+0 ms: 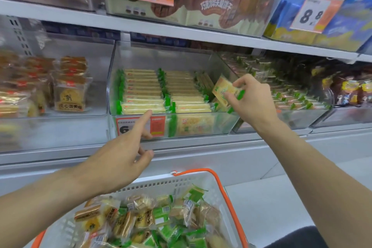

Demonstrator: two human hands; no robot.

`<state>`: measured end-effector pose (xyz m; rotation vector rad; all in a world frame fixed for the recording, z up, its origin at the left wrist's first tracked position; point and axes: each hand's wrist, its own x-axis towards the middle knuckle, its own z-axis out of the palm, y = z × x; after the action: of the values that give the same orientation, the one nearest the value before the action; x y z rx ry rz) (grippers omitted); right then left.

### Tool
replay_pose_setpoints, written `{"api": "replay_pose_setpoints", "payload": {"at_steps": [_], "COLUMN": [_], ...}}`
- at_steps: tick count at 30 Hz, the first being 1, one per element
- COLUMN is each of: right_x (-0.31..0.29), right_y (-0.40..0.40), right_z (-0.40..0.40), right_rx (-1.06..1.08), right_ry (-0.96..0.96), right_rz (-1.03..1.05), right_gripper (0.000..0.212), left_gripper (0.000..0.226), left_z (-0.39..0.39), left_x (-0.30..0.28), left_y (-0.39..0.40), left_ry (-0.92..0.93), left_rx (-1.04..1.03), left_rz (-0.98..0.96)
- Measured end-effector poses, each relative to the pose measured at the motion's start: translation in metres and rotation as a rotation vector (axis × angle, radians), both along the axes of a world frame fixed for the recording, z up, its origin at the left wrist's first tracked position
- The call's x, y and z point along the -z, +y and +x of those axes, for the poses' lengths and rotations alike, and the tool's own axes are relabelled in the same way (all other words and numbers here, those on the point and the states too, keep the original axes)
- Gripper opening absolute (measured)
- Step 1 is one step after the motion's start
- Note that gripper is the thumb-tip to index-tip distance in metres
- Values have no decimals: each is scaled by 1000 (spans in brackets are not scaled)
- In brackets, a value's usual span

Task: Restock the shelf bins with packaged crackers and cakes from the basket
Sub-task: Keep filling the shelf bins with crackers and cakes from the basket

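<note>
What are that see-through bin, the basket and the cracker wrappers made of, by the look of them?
Bin: looks like clear, glossy rigid plastic; the packs show through its front wall. Basket: seemingly white moulded plastic with slotted holes, and an orange handle, material unclear. Pack pinched by the right hand: probably thin shiny plastic film; crackers show through it.

Clear glossy plastic bin point(141, 54); perforated plastic basket point(153, 186)
</note>
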<state>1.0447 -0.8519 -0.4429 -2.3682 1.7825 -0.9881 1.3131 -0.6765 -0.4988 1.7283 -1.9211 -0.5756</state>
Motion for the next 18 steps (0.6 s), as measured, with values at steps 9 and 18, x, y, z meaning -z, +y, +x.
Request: {"api": "replay_pose_setpoints", "payload": {"at_steps": [9,18], "right_x": [3,-6], "right_y": [-10,-7], "right_z": [8,15], "right_rx": [60,42], "right_ry": [237,487], "right_rz": [184,462], "right_gripper": [30,58], "left_gripper": [93,98], "left_z": [4,1], "left_x": [7,13], "left_y": [1,-3], "left_ry": [-12,-23], "left_rx": [2,8], "left_rz": [1,12]}}
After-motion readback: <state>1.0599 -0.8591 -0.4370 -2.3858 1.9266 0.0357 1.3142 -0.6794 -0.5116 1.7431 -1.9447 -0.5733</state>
